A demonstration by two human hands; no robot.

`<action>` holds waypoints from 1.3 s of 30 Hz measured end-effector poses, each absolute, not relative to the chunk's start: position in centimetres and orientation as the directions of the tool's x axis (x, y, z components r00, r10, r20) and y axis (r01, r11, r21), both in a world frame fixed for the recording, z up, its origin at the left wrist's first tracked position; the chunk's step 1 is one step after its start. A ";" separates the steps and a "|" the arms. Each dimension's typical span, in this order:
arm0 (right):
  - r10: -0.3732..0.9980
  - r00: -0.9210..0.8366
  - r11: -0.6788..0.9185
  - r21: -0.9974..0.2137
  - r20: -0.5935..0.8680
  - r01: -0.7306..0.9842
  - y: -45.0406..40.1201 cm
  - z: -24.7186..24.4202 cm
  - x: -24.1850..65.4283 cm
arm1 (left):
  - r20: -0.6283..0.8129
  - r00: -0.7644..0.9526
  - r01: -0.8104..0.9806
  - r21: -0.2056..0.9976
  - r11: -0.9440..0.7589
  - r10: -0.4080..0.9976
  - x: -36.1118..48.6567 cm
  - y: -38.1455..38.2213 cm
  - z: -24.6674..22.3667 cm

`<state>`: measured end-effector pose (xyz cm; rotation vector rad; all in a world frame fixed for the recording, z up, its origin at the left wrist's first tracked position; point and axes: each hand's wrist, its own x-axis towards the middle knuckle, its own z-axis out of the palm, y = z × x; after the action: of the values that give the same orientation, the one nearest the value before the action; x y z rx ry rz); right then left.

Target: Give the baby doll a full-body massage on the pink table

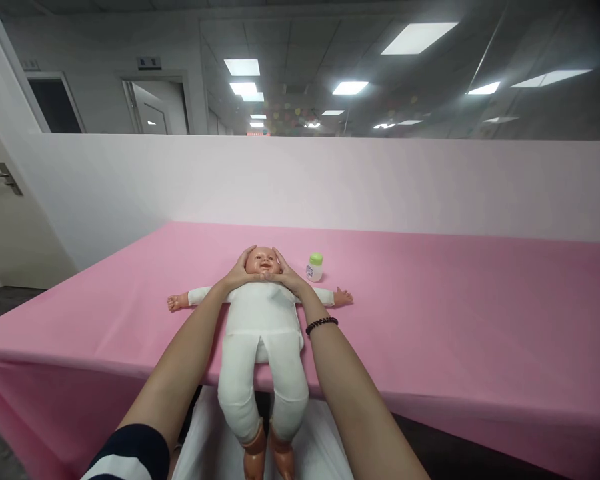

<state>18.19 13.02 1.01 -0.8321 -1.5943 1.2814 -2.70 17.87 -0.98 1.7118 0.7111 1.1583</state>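
Observation:
A baby doll (266, 310) with a white cloth body lies on its back on the pink-covered table (455, 320). Its arms are stretched out sideways and its legs hang over the near edge. My left hand (241, 272) cups one side of the doll's head, its thumb under the chin. On the other side my right hand (289, 275) does the same, and the two thumbs come close together at the chin. The fingers behind the head are partly hidden. Just right of my right hand stands a small clear jar with a green lid (315, 267).
Behind the table runs a white wall (330, 180) with a wide glass pane (370, 80) above it. A door with a metal handle (9, 179) is at the far left. White cloth (210, 433) shows below the table's near edge, under the doll's legs.

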 end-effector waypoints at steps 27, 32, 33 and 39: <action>0.917 -0.359 0.150 -0.984 0.174 -0.094 12.4 1.4 18.2 | 0.307 0.402 0.018 0.939 -0.343 0.862 -2.5 16.2 0.3; 0.922 -0.347 0.142 -0.984 0.170 -0.106 12.3 1.6 18.0 | 0.317 0.390 0.038 0.932 -0.359 0.864 -2.5 16.4 0.3; 0.924 -0.344 0.134 -0.984 0.167 -0.116 12.3 1.6 18.0 | 0.316 0.391 0.037 0.933 -0.358 0.864 -2.5 16.4 0.3; 0.921 -0.369 0.044 -0.975 0.124 -0.218 12.3 1.6 17.6 | 0.317 0.396 0.012 0.937 -0.350 0.862 -2.5 16.5 0.2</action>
<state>17.65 12.33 1.62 -0.7800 -1.3621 1.5090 -2.51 16.50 0.19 1.6842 0.7765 1.0981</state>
